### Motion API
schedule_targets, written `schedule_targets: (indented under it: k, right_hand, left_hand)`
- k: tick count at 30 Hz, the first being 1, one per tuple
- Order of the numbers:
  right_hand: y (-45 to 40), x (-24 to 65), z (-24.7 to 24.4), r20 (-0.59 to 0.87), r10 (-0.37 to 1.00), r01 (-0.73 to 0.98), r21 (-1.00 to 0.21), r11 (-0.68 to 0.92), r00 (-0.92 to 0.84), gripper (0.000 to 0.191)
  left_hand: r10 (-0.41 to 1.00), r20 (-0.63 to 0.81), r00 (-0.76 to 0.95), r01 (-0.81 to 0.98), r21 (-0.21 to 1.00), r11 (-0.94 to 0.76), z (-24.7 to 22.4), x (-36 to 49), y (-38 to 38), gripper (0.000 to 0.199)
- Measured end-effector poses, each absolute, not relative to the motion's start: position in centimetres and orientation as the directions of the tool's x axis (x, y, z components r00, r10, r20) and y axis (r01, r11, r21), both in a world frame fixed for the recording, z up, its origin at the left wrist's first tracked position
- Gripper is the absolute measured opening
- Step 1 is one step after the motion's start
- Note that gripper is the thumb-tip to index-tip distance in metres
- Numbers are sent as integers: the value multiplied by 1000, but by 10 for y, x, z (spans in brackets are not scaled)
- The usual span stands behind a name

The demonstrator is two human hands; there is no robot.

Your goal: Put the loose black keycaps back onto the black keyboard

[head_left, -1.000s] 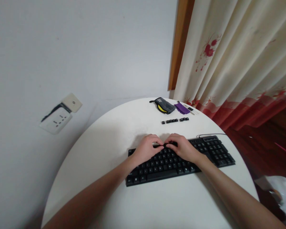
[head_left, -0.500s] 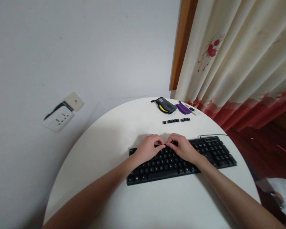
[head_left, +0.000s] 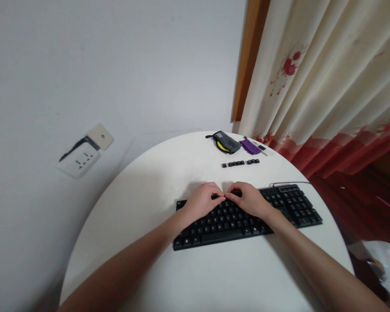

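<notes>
A black keyboard (head_left: 222, 237) lies at a slight slant on the round white table (head_left: 143, 182). Over its upper rows, my left hand (head_left: 205, 200) is closed in a pinch, thumb against fingertips. My right hand (head_left: 247, 199) pinches in the same way just to the right, and the fingertips of both hands nearly meet above the keyboard's back edge. Whatever is between the fingertips is too small to make out. Beyond the hands, several loose black keycaps (head_left: 236, 163) stand in a row on the table.
At the table's back edge lie a dark grey pouch (head_left: 229, 144) with a yellow part, a purple cloth (head_left: 250, 146) and a small tool (head_left: 262, 148). The keyboard's cable (head_left: 290, 183) runs behind it to the right. A curtain (head_left: 321, 86) hangs at the right.
Both hands keep nearly the same place. The right hand's fingers have shifted slightly at the pinch, and the whole view has moved a little.
</notes>
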State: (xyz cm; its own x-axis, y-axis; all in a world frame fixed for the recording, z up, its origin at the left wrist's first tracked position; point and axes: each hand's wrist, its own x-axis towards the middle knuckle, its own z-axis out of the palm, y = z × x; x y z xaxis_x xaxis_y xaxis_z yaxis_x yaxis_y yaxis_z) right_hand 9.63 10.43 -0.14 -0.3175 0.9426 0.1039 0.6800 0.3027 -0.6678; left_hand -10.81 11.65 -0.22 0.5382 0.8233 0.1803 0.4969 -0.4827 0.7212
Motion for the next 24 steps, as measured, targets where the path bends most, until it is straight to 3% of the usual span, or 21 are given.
schedule_targets:
  k: [18, 24]
  right_hand:
    - [102, 100, -3, 153, 919, 685, -625, 375, -364, 17]
    - [104, 102, -4, 199, 917, 657, -646, 388, -346, 24]
  left_hand:
    - [800, 206, 564, 562, 614, -554, 9, -106, 110, 13]
    - [842, 185, 506, 536, 697, -475, 6, -106, 112, 20]
